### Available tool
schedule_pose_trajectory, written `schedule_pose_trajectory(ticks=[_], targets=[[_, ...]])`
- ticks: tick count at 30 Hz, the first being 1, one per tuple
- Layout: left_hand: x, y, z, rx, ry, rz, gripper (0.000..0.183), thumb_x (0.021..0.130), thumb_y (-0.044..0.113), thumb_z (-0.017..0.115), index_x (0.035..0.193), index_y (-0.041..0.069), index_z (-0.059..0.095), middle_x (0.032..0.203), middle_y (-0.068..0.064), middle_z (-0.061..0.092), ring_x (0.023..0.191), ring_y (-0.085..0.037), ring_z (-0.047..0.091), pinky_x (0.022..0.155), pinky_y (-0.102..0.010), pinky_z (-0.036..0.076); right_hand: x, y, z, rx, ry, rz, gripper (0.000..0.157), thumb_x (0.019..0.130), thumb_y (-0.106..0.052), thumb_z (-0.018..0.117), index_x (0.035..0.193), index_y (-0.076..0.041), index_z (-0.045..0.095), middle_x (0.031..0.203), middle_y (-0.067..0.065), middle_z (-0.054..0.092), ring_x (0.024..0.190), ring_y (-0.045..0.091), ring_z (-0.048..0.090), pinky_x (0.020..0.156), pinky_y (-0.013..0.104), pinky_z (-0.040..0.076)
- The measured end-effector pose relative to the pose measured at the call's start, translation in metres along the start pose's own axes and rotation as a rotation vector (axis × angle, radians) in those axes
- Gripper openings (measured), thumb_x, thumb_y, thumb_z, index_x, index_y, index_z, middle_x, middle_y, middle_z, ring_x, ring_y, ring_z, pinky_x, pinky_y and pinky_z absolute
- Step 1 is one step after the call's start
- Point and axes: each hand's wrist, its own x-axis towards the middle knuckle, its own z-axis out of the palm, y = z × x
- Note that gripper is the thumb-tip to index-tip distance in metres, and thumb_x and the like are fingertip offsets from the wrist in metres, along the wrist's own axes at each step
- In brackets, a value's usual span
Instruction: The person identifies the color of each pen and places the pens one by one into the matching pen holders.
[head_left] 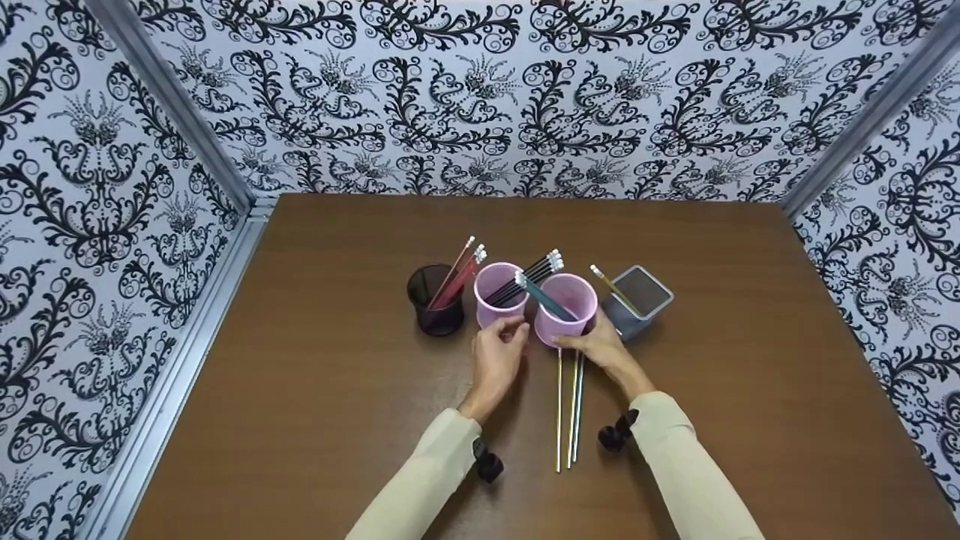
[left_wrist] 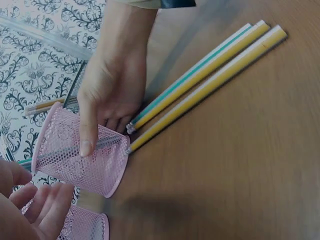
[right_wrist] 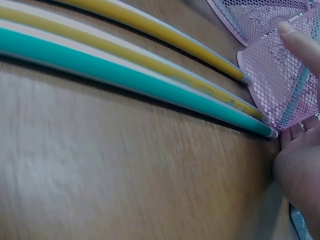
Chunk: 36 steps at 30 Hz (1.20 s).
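My right hand (head_left: 602, 345) grips a pink mesh pencil cup (head_left: 550, 327), thumb across its front wall and fingers round the right side. Green pencils (head_left: 551, 302) lean inside that cup. Relaxed and holding nothing, my left hand (head_left: 498, 358) is in front of a second pink mesh cup (head_left: 487, 313), which carries black pencils (head_left: 517, 283) with white ends. In the left wrist view the left fingers (left_wrist: 54, 212) are loosely bent beside the gripped cup. Two yellow pencils (right_wrist: 180, 42) and a green pencil (right_wrist: 130, 82) lie on the table, their ends at the cup's base.
A black mesh cup (head_left: 439, 324) with red pencils (head_left: 459, 283) stands at the left. On the right, a square grey mesh holder (head_left: 634, 322) contains a yellow pencil (head_left: 611, 285). Patterned walls (head_left: 480, 97) border the brown table (head_left: 337, 375) behind and at the sides.
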Motion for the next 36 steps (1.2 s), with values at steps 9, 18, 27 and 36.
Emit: schedule_pose_trajectory(ticks=[9, 18, 27, 36], targets=[[-0.002, -0.008, 0.006, -0.022, -0.167, -0.017, 0.05, 0.086, 0.011, 0.076, 0.13, -0.008, 0.061, 0.127, -0.025, 0.066, 0.106, -0.036, 0.072, 0.087, -0.035, 0.06, -0.016, -0.009, -0.003, 0.081, 0.004, 0.052, 0.086, 0.078, 0.01, 0.075, 0.15, 0.01, 0.028, 0.157, 0.031, 0.032, 0.15, 0.041, 0.027, 0.125, 0.047, 0.023], [0.008, -0.003, 0.014, -0.031, -0.318, 0.003, 0.075, 0.084, 0.013, 0.08, 0.145, -0.01, 0.043, 0.145, -0.03, 0.05, 0.134, -0.039, 0.053, 0.107, -0.044, 0.049, -0.043, -0.022, -0.007, -0.023, 0.131, 0.161, 0.064, 0.086, 0.004, 0.069, 0.142, 0.011, 0.04, 0.148, 0.033, 0.044, 0.14, 0.045, 0.044, 0.112, 0.04, 0.045], [0.02, 0.0, 0.029, 0.059, -0.359, 0.039, 0.078, 0.082, 0.022, 0.081, 0.145, -0.003, 0.043, 0.14, -0.023, 0.058, 0.133, -0.034, 0.053, 0.116, -0.044, 0.04, -0.066, -0.022, -0.004, -0.396, 0.2, 0.251, 0.047, 0.082, -0.008, 0.073, 0.126, 0.003, 0.059, 0.12, 0.025, 0.067, 0.105, 0.034, 0.067, 0.09, 0.036, 0.051], [0.028, -0.009, 0.046, -0.056, -0.347, 0.063, 0.086, 0.075, 0.014, 0.085, 0.146, -0.002, 0.041, 0.136, -0.02, 0.06, 0.128, -0.03, 0.057, 0.116, -0.039, 0.04, -0.072, -0.024, 0.0, -0.504, 0.158, 0.24, 0.047, 0.08, -0.008, 0.072, 0.123, 0.004, 0.06, 0.113, 0.023, 0.069, 0.106, 0.037, 0.065, 0.097, 0.049, 0.047]])
